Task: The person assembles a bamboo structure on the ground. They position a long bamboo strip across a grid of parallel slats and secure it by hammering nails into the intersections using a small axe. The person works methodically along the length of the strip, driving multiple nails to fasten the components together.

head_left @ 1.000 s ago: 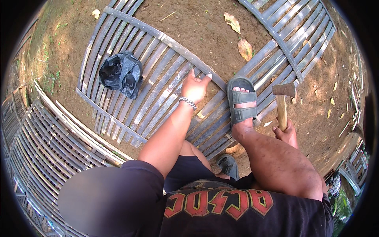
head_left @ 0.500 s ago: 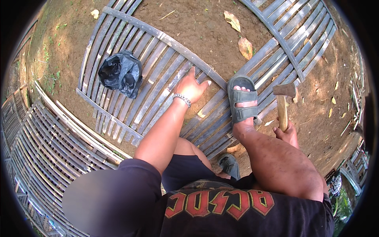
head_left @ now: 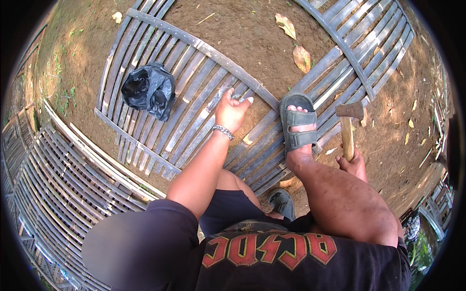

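Note:
A panel of split bamboo slats (head_left: 187, 89) lies on the ground, joined by crosspieces with small nail heads along the far one. Over its right part is my left hand (head_left: 229, 114), wearing a chain bracelet. The thumb and index finger are apart, the other fingers curl partly out of sight, and no object shows between them. My right hand (head_left: 355, 166) grips the wooden handle of a hatchet (head_left: 347, 136), its rusty metal head pointing away from me. My sandalled right foot (head_left: 299, 123) presses on the panel's right end.
A black plastic bag (head_left: 149, 91) sits open on the slats at left. Another slatted panel (head_left: 359, 53) lies at far right. Stacked bamboo panels (head_left: 73, 194) fill the left side. Dry leaves (head_left: 301, 58) dot the brown soil. My other sandalled foot (head_left: 281, 203) is nearer me.
My left hand has drawn back slightly from the far crosspiece, toward me and to the left, its fingers more bent. The right hand and hatchet have stayed in place.

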`<state>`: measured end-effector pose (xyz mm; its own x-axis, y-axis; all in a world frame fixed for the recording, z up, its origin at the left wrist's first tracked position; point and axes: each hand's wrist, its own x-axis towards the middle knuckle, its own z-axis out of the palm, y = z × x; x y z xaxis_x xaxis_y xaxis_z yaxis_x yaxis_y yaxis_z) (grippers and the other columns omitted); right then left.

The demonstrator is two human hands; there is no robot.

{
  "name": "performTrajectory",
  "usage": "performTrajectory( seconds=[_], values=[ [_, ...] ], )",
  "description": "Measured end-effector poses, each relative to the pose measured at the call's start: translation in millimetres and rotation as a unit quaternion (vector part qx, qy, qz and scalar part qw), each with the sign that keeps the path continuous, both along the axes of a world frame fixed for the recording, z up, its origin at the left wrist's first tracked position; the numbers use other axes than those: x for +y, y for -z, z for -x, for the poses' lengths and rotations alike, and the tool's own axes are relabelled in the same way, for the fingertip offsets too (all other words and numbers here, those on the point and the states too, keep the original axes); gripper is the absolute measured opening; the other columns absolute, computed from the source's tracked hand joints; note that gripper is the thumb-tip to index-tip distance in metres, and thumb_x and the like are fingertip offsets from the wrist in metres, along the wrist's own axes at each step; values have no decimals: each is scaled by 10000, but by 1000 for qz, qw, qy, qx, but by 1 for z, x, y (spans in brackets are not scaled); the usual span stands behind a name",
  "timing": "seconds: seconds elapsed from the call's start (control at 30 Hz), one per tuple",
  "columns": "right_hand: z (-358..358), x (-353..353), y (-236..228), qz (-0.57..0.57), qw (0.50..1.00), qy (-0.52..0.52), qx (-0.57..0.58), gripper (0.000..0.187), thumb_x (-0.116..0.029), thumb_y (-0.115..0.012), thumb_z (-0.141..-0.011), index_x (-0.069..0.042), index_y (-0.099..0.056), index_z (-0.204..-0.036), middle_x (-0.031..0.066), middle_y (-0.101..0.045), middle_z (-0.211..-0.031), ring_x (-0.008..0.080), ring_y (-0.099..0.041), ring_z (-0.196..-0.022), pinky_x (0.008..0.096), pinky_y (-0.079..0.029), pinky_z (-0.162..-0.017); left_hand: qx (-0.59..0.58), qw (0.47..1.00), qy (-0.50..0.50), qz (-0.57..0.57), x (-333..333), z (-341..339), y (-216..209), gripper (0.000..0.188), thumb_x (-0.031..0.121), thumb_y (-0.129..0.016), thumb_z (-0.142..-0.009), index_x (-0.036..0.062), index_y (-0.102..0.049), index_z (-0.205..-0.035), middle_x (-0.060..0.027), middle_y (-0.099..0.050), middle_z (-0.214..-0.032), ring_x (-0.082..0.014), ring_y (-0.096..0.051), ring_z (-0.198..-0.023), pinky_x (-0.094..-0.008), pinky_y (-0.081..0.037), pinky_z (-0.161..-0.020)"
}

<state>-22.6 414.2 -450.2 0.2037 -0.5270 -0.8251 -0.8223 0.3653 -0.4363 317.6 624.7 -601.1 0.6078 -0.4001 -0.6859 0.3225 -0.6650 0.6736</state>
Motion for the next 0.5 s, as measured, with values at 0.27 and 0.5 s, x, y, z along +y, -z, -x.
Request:
performTrajectory(
  seconds=[0.27,0.5],
  values=[
    [5,-2,4,15,1000,-26,9,429,-44,-740,-922,-20,-562,-1312,-18,-570,-765,77,-513,-629,277,-420,-548,140,979,-136,49,-25,-3,-12,999,270,-868,-851,-140,-277,-1544,-32,-639,-839,-77,-581,-632,-202,-446,-525],
    [1,-3,3,10,1000,-20,21,421,-49,-743,-920,-17,-568,-1302,-18,-570,-778,83,-520,-648,282,-432,-568,203,946,-221,124,-30,5,-18,984,266,-847,-876,-72,-251,-1583,-21,-639,-865,-97,-624,-693,-229,-457,-572]
  ],
)
